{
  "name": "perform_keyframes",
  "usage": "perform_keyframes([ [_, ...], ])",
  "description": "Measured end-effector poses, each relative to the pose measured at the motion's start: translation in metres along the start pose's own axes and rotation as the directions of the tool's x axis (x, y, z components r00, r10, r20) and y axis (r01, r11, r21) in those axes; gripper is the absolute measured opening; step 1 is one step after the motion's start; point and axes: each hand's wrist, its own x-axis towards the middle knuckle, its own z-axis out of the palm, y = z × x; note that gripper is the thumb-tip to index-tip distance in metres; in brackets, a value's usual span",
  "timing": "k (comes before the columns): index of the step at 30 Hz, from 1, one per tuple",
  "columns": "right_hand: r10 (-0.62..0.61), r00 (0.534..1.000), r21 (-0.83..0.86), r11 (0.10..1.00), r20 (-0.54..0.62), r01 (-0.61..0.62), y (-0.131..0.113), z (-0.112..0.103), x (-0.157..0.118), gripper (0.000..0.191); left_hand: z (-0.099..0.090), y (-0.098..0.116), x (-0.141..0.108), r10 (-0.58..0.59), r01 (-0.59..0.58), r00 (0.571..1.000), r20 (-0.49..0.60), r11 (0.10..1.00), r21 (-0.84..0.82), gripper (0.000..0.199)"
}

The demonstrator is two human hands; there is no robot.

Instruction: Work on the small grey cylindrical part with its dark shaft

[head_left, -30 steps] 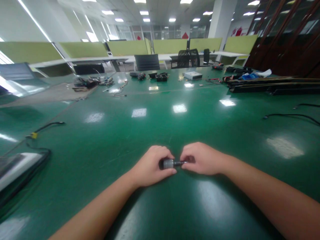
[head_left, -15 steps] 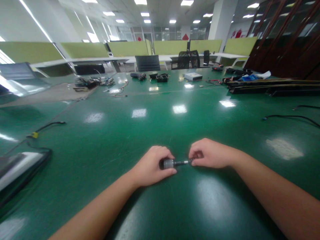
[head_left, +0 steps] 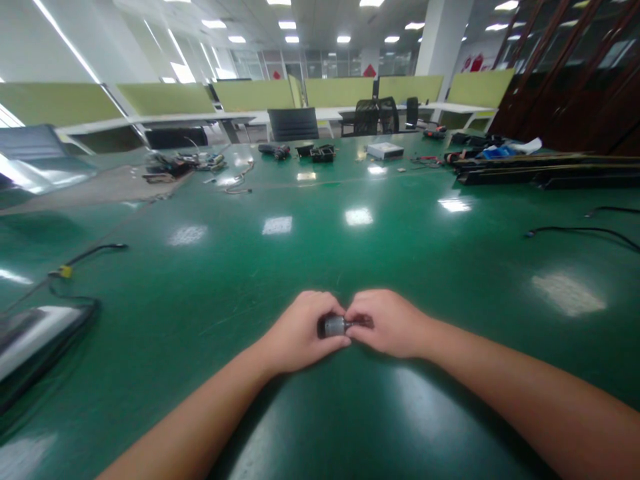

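Observation:
Low over the green table (head_left: 320,260), my left hand (head_left: 303,333) curls around a short grey metal cylinder (head_left: 334,326) with a dark end. Its thumb and fingers grip the cylinder from the left, and the palm side is hidden. A thin shaft (head_left: 364,323) points right from the cylinder, mostly covered by fingers. My right hand (head_left: 390,325) is closed in a pinch on this shaft, close against the cylinder. The fingertips of both hands nearly touch. What exact kind of part this is cannot be made out.
At the left edge lies a dark-framed device (head_left: 40,340) with a cable (head_left: 100,249) behind it. Black cables (head_left: 580,231) lie at the right. Along the back are a white box (head_left: 385,151), black parts (head_left: 323,153), electronics (head_left: 180,165) and long dark strips (head_left: 545,171).
My right hand has moved left from the shaft's far tip to a pinch beside the cylinder. My left hand has stayed nearly in place on the cylinder.

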Motion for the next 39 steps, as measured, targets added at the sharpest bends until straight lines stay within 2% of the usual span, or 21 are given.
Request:
perform_keyframes([
  [8, 0.023, 1.000, 0.005, 1.000, -0.001, -0.023, 0.001, -0.002, -0.001, 0.010, -0.004, 0.004, 0.000, 0.026, -0.026, 1.000, 0.000, 0.999, -0.019, 0.032],
  [16, -0.021, 1.000, 0.034, 0.999, -0.005, 0.021, 0.003, -0.001, 0.000, 0.009, -0.004, 0.002, -0.001, 0.027, -0.027, 1.000, 0.007, 0.999, -0.026, 0.021],
  [28, -0.042, 0.999, 0.005, 0.999, 0.025, 0.042, 0.004, -0.003, -0.002, 0.013, -0.004, 0.004, 0.001, 0.006, -0.006, 1.000, 0.021, 1.000, -0.010, 0.023],
  [35, 0.024, 0.997, -0.021, 1.000, 0.072, -0.022, 0.004, -0.015, -0.005, 0.009, -0.004, 0.002, -0.004, 0.007, -0.006, 1.000, 0.015, 1.000, -0.013, 0.025],
  [39, 0.059, 0.986, -0.005, 0.998, 0.157, -0.059, 0.010, -0.028, -0.009, 0.009, -0.003, -0.001, -0.006, 0.008, -0.008, 1.000, 0.003, 1.000, -0.010, 0.026],
])
